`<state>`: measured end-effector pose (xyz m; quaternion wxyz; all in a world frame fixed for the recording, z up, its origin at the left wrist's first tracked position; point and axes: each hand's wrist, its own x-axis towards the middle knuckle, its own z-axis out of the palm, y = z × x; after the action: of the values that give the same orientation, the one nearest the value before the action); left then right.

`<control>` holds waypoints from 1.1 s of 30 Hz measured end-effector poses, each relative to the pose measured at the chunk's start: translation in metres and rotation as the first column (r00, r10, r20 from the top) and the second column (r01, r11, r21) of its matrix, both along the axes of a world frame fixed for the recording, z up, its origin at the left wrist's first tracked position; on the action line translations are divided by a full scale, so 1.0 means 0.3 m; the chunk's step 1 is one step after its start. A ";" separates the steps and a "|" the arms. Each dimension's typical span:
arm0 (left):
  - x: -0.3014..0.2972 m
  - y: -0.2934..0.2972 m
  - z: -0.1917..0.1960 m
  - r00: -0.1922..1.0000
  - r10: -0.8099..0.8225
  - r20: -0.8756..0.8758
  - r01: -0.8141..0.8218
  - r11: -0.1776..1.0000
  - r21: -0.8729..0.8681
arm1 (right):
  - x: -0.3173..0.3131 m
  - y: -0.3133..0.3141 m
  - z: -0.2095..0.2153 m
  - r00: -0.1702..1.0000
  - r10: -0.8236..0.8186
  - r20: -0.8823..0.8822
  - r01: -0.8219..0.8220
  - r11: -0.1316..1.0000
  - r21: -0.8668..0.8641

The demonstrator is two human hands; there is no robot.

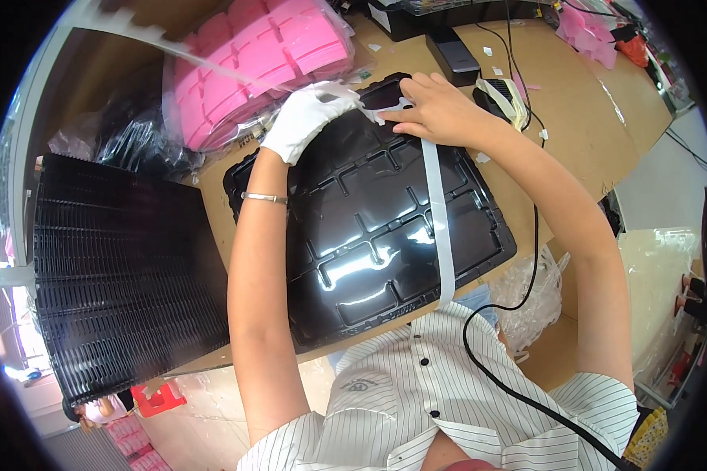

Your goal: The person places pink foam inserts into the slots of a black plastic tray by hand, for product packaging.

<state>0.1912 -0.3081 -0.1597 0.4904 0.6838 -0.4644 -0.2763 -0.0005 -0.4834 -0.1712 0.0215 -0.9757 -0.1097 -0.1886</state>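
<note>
Brown surface point(589, 141), near edge: black tray point(349, 200), white band point(438, 216) across, best kept flat; left hand point(306, 122), right hand point(445, 111) at band, fingers' clamping impossible to tell.

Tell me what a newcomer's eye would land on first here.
Likely the bright pink stack in clear wrap at the upper left, the loudest colour in view. Next, the glossy black tray in the middle, with a white strap running down its right part from the bare right hand and the white-gloved left hand over its far side. A ridged black stack stands at the left.
</note>
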 end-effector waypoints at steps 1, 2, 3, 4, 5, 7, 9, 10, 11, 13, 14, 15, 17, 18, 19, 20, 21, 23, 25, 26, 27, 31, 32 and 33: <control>0.011 -0.003 -0.016 1.000 0.008 -0.002 -0.008 1.000 0.002 | 0.007 0.002 -0.008 1.000 0.008 -0.002 -0.008 1.000 0.002; 0.016 -0.016 -0.037 0.999 0.043 -0.030 -0.042 0.998 0.035 | 0.003 -0.004 -0.016 0.999 -0.046 0.020 0.046 0.998 -0.046; 0.004 -0.029 -0.052 0.995 0.080 -0.056 -0.076 0.995 0.062 | -0.008 -0.016 -0.025 0.994 -0.097 0.049 0.101 0.990 -0.099; -0.048 -0.060 -0.013 0.992 0.093 -0.087 -0.092 0.996 0.016 | -0.035 -0.036 -0.033 0.986 -0.118 0.114 0.130 0.986 -0.104; -0.090 -0.093 0.013 0.987 0.141 -0.071 -0.145 0.988 -0.060 | -0.061 -0.051 -0.040 0.986 -0.118 0.115 0.130 0.985 -0.111; -0.112 -0.149 0.022 0.972 0.199 -0.122 -0.216 0.965 -0.152 | -0.093 -0.061 -0.039 0.936 -0.330 0.126 0.298 0.928 0.222; -0.093 -0.178 0.028 0.969 0.238 -0.067 -0.247 0.951 -0.187 | -0.104 -0.055 -0.042 0.881 -0.347 0.322 0.168 0.865 0.473; -0.099 -0.176 0.045 0.960 0.279 -0.013 -0.276 0.938 -0.211 | -0.138 -0.025 0.008 0.891 -0.452 0.041 0.228 0.524 0.820; -0.105 -0.142 0.053 0.959 0.284 -0.013 -0.280 0.936 -0.212 | -0.171 0.009 0.047 0.879 -0.402 -0.256 0.303 0.059 0.951; -0.198 -0.038 0.138 0.962 0.156 -0.226 -0.190 0.972 -0.137 | -0.218 0.076 0.070 0.915 -0.340 -0.219 0.190 -0.116 0.975; -0.231 0.020 0.157 0.960 0.173 -0.221 -0.202 0.972 -0.119 | -0.230 0.120 0.083 0.951 -0.245 -0.188 0.152 -0.159 0.976; -0.262 0.086 0.166 0.953 0.214 -0.216 -0.237 0.968 -0.085 | -0.232 0.167 0.084 0.979 -0.136 -0.154 0.123 -0.209 0.970; -0.340 0.206 0.175 0.915 0.255 -0.312 -0.289 0.955 -0.067 | -0.254 0.284 0.104 0.977 -0.002 -0.214 0.210 -0.173 0.962; -0.388 0.265 0.180 0.895 0.271 -0.353 -0.316 0.946 -0.075 | -0.260 0.376 0.138 0.970 -0.069 -0.233 0.223 -0.124 0.967; -0.432 0.326 0.181 0.871 0.296 -0.392 -0.353 0.932 -0.081 | -0.273 0.420 0.107 0.980 -0.011 -0.200 0.197 -0.103 0.975; -0.472 0.387 0.180 0.853 0.342 -0.393 -0.396 0.916 -0.062 | -0.286 0.463 0.103 0.976 0.003 -0.219 0.219 -0.045 0.975; -0.514 0.450 0.187 0.834 0.389 -0.392 -0.440 0.897 -0.046 | -0.301 0.516 0.108 0.972 0.017 -0.236 0.236 0.015 0.972; -0.579 0.544 0.184 0.751 0.486 -0.446 -0.540 0.842 0.008 | -0.329 0.609 0.098 0.976 -0.018 -0.218 0.218 0.047 0.975; -0.640 0.646 0.179 0.714 0.533 -0.454 -0.595 0.804 0.008 | -0.351 0.690 0.076 0.998 -0.008 -0.069 0.069 0.074 0.995; -0.675 0.694 0.176 0.660 0.555 -0.507 -0.634 0.773 0.021 | -0.377 0.724 0.100 0.994 -0.031 -0.101 0.106 0.225 0.969; -0.698 0.743 0.167 0.648 0.565 -0.511 -0.647 0.762 0.023 | -0.390 0.758 0.098 0.994 -0.014 -0.106 0.107 0.228 0.968; -0.768 0.893 0.110 0.534 0.621 -0.574 -0.711 0.697 0.092 | -0.410 0.851 0.061 0.972 0.060 0.227 -0.224 0.525 0.821; -0.782 0.912 0.099 0.514 0.628 -0.585 -0.721 0.685 0.102 | -0.406 0.866 0.057 0.960 0.085 0.266 -0.268 0.548 0.792; -0.790 0.928 0.082 0.493 0.634 -0.596 -0.731 0.673 0.112 | -0.400 0.879 0.052 0.946 0.112 0.305 -0.312 0.569 0.761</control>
<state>-0.0458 -0.0297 -0.1350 0.7289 0.6486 0.0021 -0.2190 -0.1204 -0.2196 -0.1556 0.4668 -0.8133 -0.1319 -0.3214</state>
